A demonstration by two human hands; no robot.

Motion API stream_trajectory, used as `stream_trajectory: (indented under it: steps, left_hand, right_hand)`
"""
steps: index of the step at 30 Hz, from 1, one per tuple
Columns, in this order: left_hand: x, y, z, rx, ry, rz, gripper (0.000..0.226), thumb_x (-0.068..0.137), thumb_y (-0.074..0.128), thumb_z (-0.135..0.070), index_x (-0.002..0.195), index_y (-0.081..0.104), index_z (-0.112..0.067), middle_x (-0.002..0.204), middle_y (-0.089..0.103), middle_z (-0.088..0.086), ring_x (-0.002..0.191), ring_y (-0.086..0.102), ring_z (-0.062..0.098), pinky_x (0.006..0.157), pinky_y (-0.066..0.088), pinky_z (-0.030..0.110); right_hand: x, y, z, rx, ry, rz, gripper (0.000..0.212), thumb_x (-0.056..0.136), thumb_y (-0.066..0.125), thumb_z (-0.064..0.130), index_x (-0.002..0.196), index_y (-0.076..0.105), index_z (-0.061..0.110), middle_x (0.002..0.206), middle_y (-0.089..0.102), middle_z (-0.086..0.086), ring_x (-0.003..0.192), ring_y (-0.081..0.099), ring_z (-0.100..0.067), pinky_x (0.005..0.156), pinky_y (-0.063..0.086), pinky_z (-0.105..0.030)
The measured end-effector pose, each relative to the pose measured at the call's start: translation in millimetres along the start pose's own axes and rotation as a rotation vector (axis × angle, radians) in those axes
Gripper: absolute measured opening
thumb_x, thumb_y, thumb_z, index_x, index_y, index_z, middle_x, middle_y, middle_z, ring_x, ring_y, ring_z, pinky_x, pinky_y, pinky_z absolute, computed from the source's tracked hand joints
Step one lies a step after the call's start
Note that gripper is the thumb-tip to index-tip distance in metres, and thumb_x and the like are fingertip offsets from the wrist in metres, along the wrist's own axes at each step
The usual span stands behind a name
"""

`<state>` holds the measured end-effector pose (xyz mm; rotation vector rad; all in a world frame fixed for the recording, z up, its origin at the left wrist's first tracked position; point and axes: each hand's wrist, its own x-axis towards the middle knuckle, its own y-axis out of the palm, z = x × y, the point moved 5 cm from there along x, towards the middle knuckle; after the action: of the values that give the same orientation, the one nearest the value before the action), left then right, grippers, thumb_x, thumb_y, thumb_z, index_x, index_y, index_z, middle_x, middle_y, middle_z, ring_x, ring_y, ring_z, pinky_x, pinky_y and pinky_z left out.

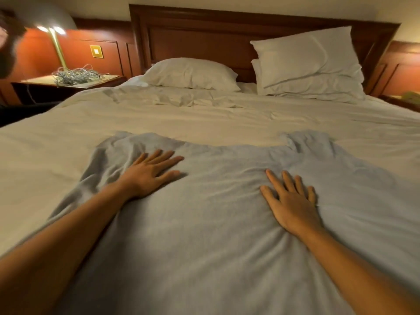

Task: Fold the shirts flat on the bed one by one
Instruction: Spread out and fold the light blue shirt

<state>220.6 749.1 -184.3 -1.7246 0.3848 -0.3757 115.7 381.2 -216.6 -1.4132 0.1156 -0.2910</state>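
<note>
Presently, grey shirt [216, 212] spread flat on the near part of the bed [204, 119], creased, my left hand [151, 172] and right hand [293, 201] pressing it palm-down, fingers straight and splayed, pillows [306, 62] against the headboard [200, 30].

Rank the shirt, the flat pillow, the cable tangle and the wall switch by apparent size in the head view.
Largest to smallest:
1. shirt, though it also lies nearest the camera
2. flat pillow
3. cable tangle
4. wall switch
</note>
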Motion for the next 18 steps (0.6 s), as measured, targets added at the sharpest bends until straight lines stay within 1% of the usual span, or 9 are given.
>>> stream_trajectory:
  steps: [2,3,5,6,7,9,11,14,18]
  left_hand:
    - [-16,-10,15,0.119,-0.173,0.044,0.079,0.08,0.005,-0.087,0.152,0.0,-0.055,0.166,-0.006,-0.013,0.154,-0.008,0.02,0.124,-0.003,0.048]
    - [-28,-15,19,0.142,-0.274,0.073,0.079,0.082,0.007,-0.085,0.154,0.0,-0.053,0.167,-0.008,-0.01,0.154,-0.008,0.024,0.123,-0.003,0.053]
    - [-58,-16,6,0.087,-0.411,0.113,0.081,0.084,0.01,-0.085,0.156,0.005,-0.048,0.167,-0.007,-0.007,0.154,-0.007,0.029,0.12,-0.004,0.061]
    - [-75,-12,-8,0.054,-0.437,0.113,0.084,0.084,0.009,-0.086,0.157,0.008,-0.045,0.168,-0.004,-0.006,0.154,-0.005,0.03,0.119,-0.006,0.062]
    - [-93,-8,-26,0.029,-0.442,0.092,0.087,0.083,0.008,-0.086,0.158,0.012,-0.041,0.168,0.001,-0.005,0.154,-0.004,0.031,0.119,-0.008,0.062]
    - [-130,-1,-60,-0.036,-0.432,-0.017,0.091,0.083,0.008,-0.085,0.158,0.021,-0.033,0.167,0.01,-0.004,0.154,-0.003,0.028,0.119,-0.012,0.06]
    - [-163,3,-88,-0.062,-0.417,-0.111,0.088,0.086,0.011,-0.081,0.158,0.022,-0.032,0.167,0.012,-0.006,0.154,-0.004,0.024,0.12,-0.012,0.057]
    - [-196,12,-135,-0.08,-0.308,-0.074,0.085,0.084,0.011,-0.08,0.158,0.013,-0.039,0.167,0.004,-0.009,0.154,-0.005,0.023,0.122,-0.01,0.05]
    - [-231,21,-192,-0.165,-0.177,0.023,0.085,0.078,0.011,-0.081,0.156,0.009,-0.046,0.166,0.0,-0.013,0.154,-0.008,0.02,0.123,-0.01,0.046]
  right_hand:
    - [-1,-4,3,-0.01,0.006,0.046,0.07,0.084,-0.003,0.079,0.15,-0.01,0.056,0.167,-0.005,0.007,0.153,-0.005,-0.026,0.121,-0.004,-0.053]
    - [-4,-7,5,-0.015,0.004,0.082,0.068,0.088,-0.001,0.076,0.151,-0.01,0.053,0.167,-0.006,0.005,0.153,-0.005,-0.027,0.121,-0.004,-0.053]
    - [-21,-16,9,-0.017,-0.011,0.152,0.064,0.095,0.006,0.069,0.154,-0.007,0.047,0.167,-0.007,0.002,0.153,-0.005,-0.029,0.121,-0.003,-0.054]
    - [-34,-21,10,-0.02,-0.028,0.177,0.063,0.098,0.008,0.066,0.155,-0.005,0.044,0.167,-0.006,0.001,0.153,-0.004,-0.029,0.121,-0.001,-0.054]
    - [-50,-25,9,-0.026,-0.05,0.196,0.062,0.099,0.01,0.064,0.156,-0.004,0.043,0.167,-0.005,0.001,0.153,-0.002,-0.028,0.121,0.0,-0.053]
    - [-90,-32,2,-0.049,-0.098,0.218,0.062,0.099,0.011,0.063,0.156,-0.002,0.043,0.167,-0.002,0.002,0.153,0.0,-0.026,0.122,0.0,-0.052]
    - [-134,-40,-13,-0.093,-0.129,0.216,0.063,0.098,0.011,0.065,0.156,-0.002,0.044,0.167,-0.002,0.005,0.153,0.0,-0.023,0.122,-0.001,-0.05]
    - [-197,-51,-40,-0.094,-0.149,0.212,0.065,0.097,0.012,0.067,0.156,-0.002,0.044,0.167,-0.005,0.008,0.153,-0.005,-0.019,0.122,-0.003,-0.048]
    - [-265,-63,-72,-0.076,-0.139,0.196,0.069,0.094,0.013,0.069,0.157,-0.002,0.042,0.166,-0.007,0.009,0.153,-0.006,-0.017,0.123,-0.002,-0.044]
